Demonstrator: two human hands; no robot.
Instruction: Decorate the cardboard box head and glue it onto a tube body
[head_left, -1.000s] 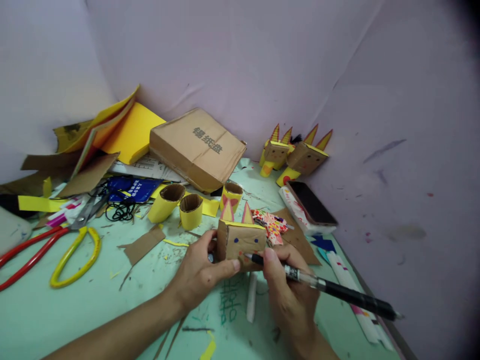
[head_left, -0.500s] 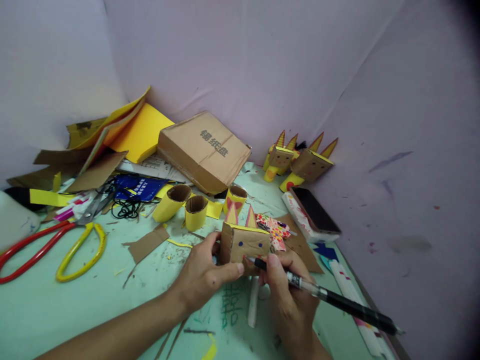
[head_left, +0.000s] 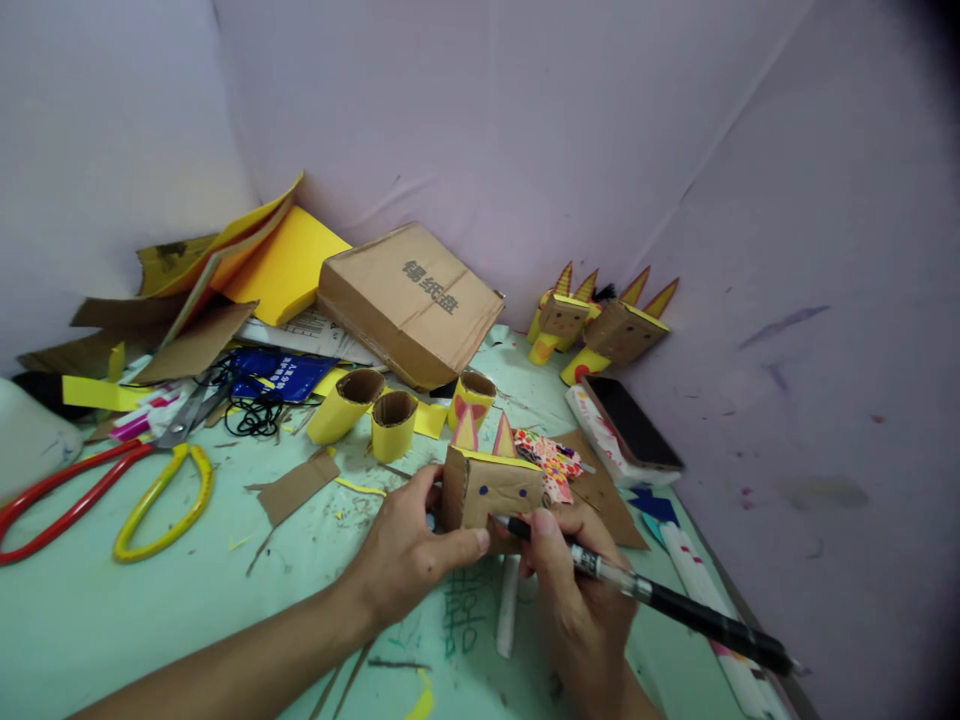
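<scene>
A small cardboard box head (head_left: 501, 485) with two pointed ears, a yellow top edge and two blue dot eyes stands near the middle of the table. My left hand (head_left: 412, 550) grips its left side, thumb along the lower front. In my right hand (head_left: 581, 590) is a black pen (head_left: 675, 605), its tip against the lower front of the box. Behind the box are three yellow-covered cardboard tubes, one of them (head_left: 393, 425) upright at the left. A white marker (head_left: 508, 605) lies below the box, between my hands.
Red and yellow-handled scissors (head_left: 161, 500) lie at the left. Cardboard and yellow sheets (head_left: 285, 265) are piled behind, beside a closed cardboard box (head_left: 412, 300). Finished-looking box figures (head_left: 626, 330) stand at the back right, near a phone (head_left: 631, 420). A cardboard scrap (head_left: 296, 487) lies left of centre.
The view has shifted very slightly. Both hands keep their hold, and the pen tip has barely moved on the front of the box.
</scene>
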